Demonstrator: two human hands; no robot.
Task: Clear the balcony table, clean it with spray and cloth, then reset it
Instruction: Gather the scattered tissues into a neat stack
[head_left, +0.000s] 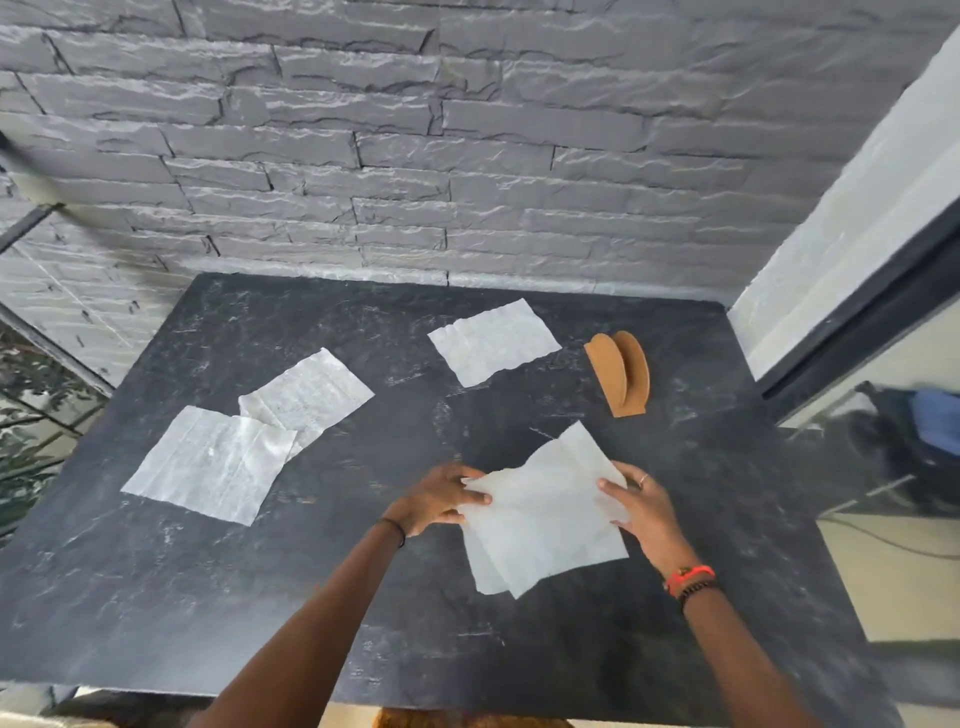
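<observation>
A dark stone table (363, 597) fills the view. Above its middle, two overlapping white paper napkins (545, 525) are held between both hands: my left hand (436, 501) pinches their left edge and my right hand (641, 501) grips the right edge. On the left, two more white napkins lie flat and overlap: the nearer napkin (210, 462) and the one behind it (314, 392). A single napkin (493, 340) lies at the back centre. An empty brown wooden napkin holder (621, 374) stands at the back right.
A grey stone-brick wall (415, 156) rises right behind the table. A white pillar and a dark-framed glass door (883, 312) stand to the right. A glass railing with foliage behind it (31, 395) is at the left.
</observation>
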